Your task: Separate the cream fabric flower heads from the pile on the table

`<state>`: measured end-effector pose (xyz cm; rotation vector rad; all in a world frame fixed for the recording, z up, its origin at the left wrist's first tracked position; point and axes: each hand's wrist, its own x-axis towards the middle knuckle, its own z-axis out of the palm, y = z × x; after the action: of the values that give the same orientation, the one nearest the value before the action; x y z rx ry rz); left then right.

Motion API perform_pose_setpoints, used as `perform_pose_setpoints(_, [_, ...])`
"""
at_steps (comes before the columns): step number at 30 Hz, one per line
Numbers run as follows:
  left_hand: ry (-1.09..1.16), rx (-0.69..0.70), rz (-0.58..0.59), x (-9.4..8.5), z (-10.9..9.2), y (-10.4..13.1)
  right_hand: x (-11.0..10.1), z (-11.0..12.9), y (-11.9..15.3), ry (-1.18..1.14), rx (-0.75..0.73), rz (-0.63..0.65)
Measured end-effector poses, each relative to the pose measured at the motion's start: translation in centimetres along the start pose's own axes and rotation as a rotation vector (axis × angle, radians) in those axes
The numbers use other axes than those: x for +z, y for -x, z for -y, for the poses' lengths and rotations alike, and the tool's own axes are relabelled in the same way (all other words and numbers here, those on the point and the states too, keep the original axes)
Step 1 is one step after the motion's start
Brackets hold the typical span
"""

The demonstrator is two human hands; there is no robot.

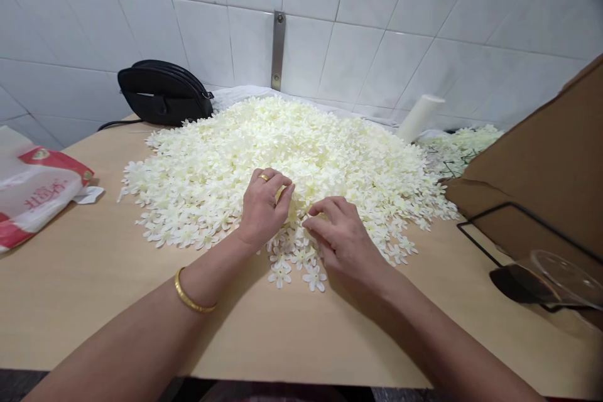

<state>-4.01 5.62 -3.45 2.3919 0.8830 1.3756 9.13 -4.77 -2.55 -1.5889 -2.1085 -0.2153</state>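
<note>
A wide heap of loose cream-white artificial flowers covers the back and middle of the table. At its front edge, my left hand is closed, thumb and forefinger pinched together over the blossoms; what lies between them is too small to make out. It wears a gold ring, and a gold bangle circles the wrist. Close by on the right, my right hand is also closed in a pinch, its fingertips hiding what they grip. Between and below the hands lie several single flat flowers on the wood.
A black bag stands at the back left, and a red-and-white plastic package lies at the left edge. On the right are a cardboard box, a black wire frame and dark glasses. A white roll leans behind the heap.
</note>
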Motion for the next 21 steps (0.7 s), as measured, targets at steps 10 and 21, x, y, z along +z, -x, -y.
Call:
perform_pose_setpoints(10, [0.043,-0.022,0.053,0.4,-0.2,0.3,-0.8,0.3,0.7,-0.047,-0.022,0.09])
perform_pose_setpoints(21, [0.065,0.051,0.033,0.8,-0.4,0.4,-2.3,-2.2,1.1,-0.372,0.327,-0.123])
